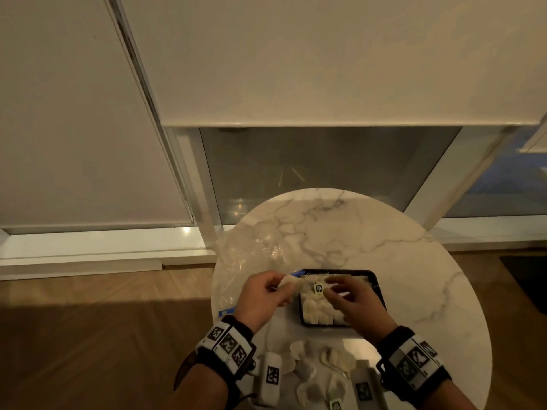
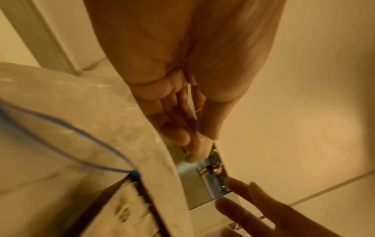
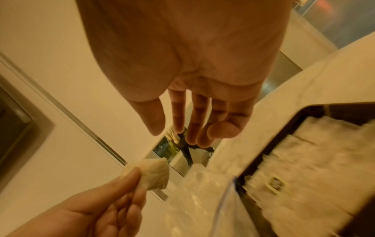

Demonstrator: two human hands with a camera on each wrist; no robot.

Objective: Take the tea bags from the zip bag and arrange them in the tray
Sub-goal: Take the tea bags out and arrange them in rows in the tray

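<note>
**Tray Loading: Partly Complete, One Tea Bag in Hand**

The pale, square paper tea bag [image 3: 151, 174] currently in transfer is pinched between the thumb and fingers of the left hand [image 1: 263, 294], held in the air just beside the left edge of the tray. Its string trails toward the tray, and its small green-and-white paper tag [image 1: 318, 288] hangs over the tray between the two hands.

The right hand [image 1: 352, 303] hovers over the tray with fingers loosely extended, grasping nothing; the right wrist view shows its palm bare.

Status, as judged from the present layout:
- Done: the black rectangular plastic tray [image 1: 374, 275] holds rows of tea bags [image 1: 316, 313] packed side by side. Most of its visible floor is covered. The right portion is hidden under the right hand.
- Left: a loose pile of tea bags [image 1: 313, 371] lies on the near part of the tabletop, outside the tray. The held bag is also not yet placed.

Containers:
- The tray sits near the centre of the round white marble-pattern tabletop [image 1: 384, 232].
- The clear plastic zip bag with a blue seal strip [image 1: 248, 261] lies crumpled on the tabletop, left of the tray and touching its far left corner. It appears flattened; whether any tea bags remain inside cannot be determined.
</note>
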